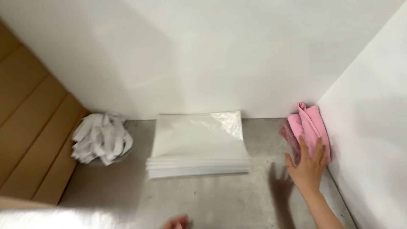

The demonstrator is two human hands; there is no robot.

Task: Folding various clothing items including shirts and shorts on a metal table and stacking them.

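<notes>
My right hand [308,166] reaches to the right corner, fingers spread, resting on a crumpled pink cloth [307,123] that lies against the white side wall. It touches the cloth without a clear grip. Only the fingertips of my left hand [177,222] show at the bottom edge, above the grey surface; what they do is hidden. A neat stack of clear plastic bags or white sheets [198,144] lies in the middle against the back wall.
A crumpled heap of white strips [101,138] sits at the back left. Brown cardboard [29,127] leans along the left side. White walls close off the back and right of the grey tabletop [220,199].
</notes>
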